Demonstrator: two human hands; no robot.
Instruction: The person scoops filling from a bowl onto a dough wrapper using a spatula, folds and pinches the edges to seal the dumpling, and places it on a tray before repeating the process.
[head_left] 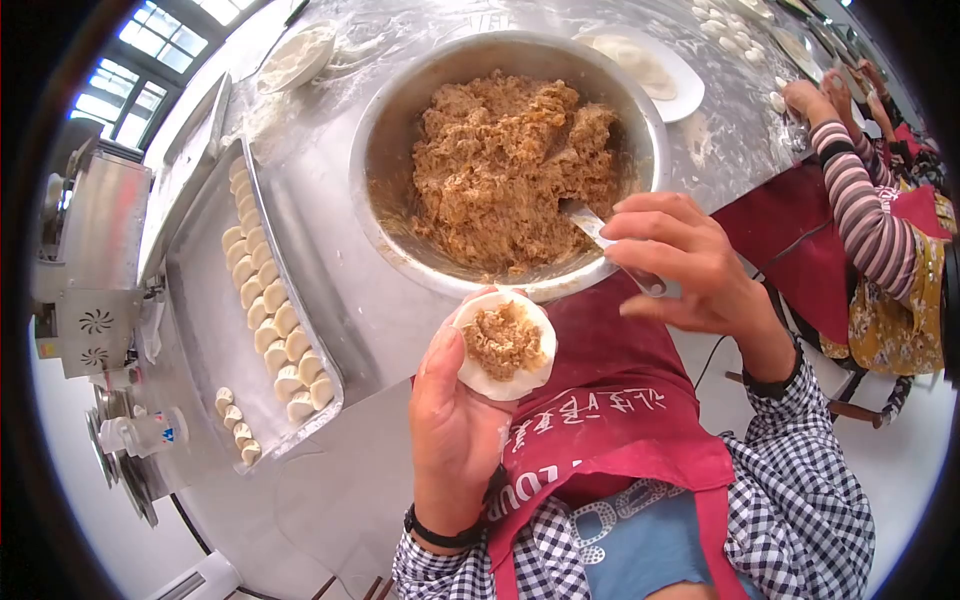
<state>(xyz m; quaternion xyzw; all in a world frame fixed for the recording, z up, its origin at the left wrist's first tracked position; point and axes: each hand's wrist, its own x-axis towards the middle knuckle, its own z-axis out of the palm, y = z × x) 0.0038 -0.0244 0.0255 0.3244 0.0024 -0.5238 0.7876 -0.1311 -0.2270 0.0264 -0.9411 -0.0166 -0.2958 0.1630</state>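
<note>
Right hand (690,268) angles spoon (592,226) into bowl (390,130).

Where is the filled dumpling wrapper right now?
Low centre of the head view: the wrapper lies in the left hand, just before the steel bowl, left of the right hand gripping a spatula.

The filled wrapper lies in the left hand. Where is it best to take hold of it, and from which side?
Probably pinch the bare rim of the wrapper from the right, opposite the thumb of the left hand: the filling heaps in the middle, and that edge overhangs free. The right hand holds a spoon.
</note>
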